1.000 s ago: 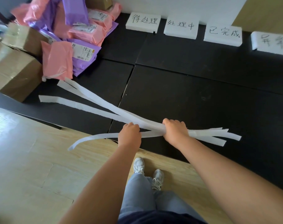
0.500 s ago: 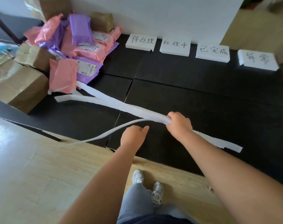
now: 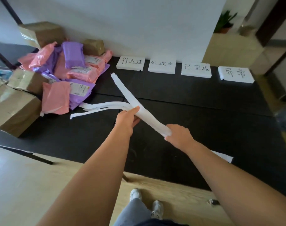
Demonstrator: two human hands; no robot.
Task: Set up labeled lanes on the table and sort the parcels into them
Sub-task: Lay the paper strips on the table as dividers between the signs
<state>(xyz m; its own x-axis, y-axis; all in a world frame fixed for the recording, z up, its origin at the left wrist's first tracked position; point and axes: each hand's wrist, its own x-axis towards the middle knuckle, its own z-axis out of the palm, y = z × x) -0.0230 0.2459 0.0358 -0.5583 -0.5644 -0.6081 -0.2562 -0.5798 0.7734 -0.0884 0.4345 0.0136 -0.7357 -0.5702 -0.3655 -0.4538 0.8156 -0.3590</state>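
I read this as the lane-marking step. The four label cards (image 3: 161, 66) already stand in a row at the back of the black surface (image 3: 204, 119), against the wall, and nothing has been sorted. The parcels (image 3: 65, 67), pink and purple bags, lie heaped to the left of the cards among cardboard boxes (image 3: 13, 110).

The white strips (image 3: 106, 106) are between the cards and me, near the middle of the surface. My left hand (image 3: 127, 118) grips them where they fan out, its fingers (image 3: 136, 119) curled underneath and the thumb on top. My right hand (image 3: 179, 136), nearer to me than the left, is closed round the near end of the bundle. One strip slants up from this grip, its far tip aimed just left of the first card. The loose ends of the others trail away leftward, towards the foot of the parcel heap. A short white end shows beyond my right forearm, well short of the cards (I cannot tell which strip it belongs to).

The next move, as I judge it, calls for freeing a single strip from the bundle and laying it flat — one end at a gap between two cards, the rest running straight back towards me. The strips look limp, so both ends will want guiding.
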